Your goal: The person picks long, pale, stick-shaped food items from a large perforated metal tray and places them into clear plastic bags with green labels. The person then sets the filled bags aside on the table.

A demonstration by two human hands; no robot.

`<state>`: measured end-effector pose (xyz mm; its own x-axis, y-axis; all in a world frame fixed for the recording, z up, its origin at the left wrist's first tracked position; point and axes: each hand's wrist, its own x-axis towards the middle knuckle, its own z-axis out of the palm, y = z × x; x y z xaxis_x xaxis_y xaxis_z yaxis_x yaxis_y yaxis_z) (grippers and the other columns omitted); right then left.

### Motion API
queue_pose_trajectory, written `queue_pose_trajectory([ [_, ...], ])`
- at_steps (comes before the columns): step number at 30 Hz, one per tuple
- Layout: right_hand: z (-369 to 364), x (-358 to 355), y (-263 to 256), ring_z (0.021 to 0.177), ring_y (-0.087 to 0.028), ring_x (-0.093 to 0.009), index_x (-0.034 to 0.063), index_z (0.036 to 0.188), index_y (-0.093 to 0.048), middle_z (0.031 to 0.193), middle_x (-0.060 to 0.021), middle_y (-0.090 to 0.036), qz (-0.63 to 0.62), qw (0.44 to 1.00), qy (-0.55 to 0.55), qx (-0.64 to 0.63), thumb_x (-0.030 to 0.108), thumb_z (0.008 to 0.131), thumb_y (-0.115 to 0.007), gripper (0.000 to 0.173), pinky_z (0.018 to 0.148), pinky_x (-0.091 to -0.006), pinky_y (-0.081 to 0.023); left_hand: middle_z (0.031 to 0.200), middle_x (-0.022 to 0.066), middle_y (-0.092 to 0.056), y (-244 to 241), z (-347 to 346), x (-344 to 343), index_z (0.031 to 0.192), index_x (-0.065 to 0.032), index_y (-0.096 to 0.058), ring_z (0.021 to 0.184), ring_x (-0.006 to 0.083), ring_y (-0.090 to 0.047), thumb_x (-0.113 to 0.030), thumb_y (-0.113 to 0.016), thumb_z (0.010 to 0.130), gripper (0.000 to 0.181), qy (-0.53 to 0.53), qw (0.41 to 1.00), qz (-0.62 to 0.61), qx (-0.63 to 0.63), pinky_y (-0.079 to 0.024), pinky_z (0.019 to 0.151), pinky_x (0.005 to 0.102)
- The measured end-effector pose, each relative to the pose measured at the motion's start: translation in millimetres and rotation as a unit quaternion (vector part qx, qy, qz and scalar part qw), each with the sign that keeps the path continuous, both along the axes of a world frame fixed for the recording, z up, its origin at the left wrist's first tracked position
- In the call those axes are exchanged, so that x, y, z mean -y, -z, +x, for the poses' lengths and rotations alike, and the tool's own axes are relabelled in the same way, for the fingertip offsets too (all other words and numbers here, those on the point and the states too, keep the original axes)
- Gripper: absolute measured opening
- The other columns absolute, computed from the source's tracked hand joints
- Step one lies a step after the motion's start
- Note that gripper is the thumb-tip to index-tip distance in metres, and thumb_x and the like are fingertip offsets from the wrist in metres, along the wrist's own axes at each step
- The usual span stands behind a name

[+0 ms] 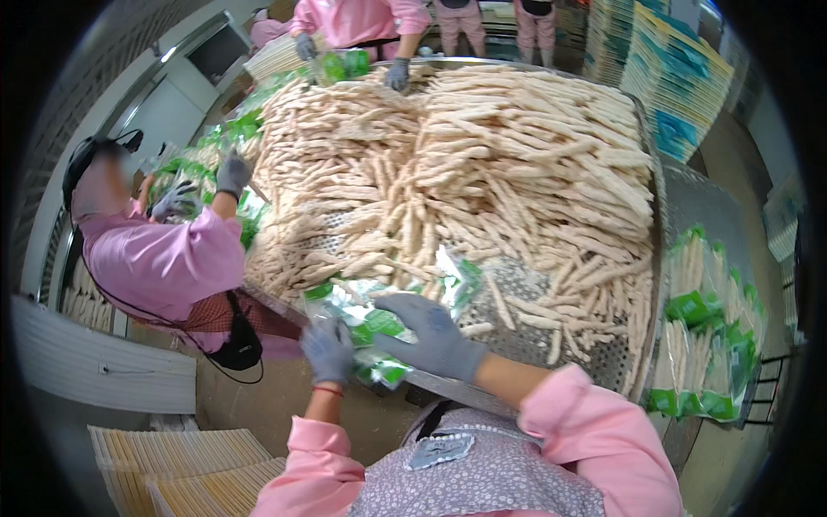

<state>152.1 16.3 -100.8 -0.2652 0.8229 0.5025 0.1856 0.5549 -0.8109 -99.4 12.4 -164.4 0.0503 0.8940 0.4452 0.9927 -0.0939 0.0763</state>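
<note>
Both my hands wear grey gloves and are at a clear plastic bag with green print, over the near edge of a perforated metal table. My left hand grips the bag's left end. My right hand lies across its right side, thumb and fingers around the film. The fingertips are partly hidden, and glare blurs what the bag contains. Just beyond the bag, pale knobbly food sticks lie heaped on the table. A few loose sticks are scattered to the right of my right hand.
Filled bags are stacked on a side surface at right. A co-worker in pink stands close at left, handling bags; another person works at the far edge. Stacked trays stand at far right, and ribbed stacks at lower left.
</note>
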Motion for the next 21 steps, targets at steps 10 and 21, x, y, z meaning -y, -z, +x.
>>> queue_pose_trajectory([
  [10,-93,-51,98,0.070,-0.067,-0.014,0.0043,0.093,-0.079,0.082,-0.0087,-0.075,-0.437,0.892,-0.113,0.011,0.022,0.084,-0.073,0.021,0.069,-0.0282,-0.054,0.106,0.0128,-0.073,-59,-22,75,0.097,-0.0032,-0.072,0.102,0.0284,-0.068,0.002,-0.066,0.084,0.015,0.113,0.897,-0.059,0.423,-0.050,0.094,0.0374],
  [21,-32,-81,77,0.083,-0.067,-0.013,-0.0010,0.105,-0.073,0.096,-0.0053,-0.073,-0.537,0.815,-0.177,-0.130,0.014,0.089,-0.070,0.022,0.078,-0.0263,-0.055,0.155,0.0071,-0.044,-73,-7,-72,0.130,-0.0241,-0.064,0.143,0.0292,-0.041,-0.036,-0.075,0.082,0.051,0.423,0.901,-0.013,-0.098,-0.028,0.120,0.0550],
])
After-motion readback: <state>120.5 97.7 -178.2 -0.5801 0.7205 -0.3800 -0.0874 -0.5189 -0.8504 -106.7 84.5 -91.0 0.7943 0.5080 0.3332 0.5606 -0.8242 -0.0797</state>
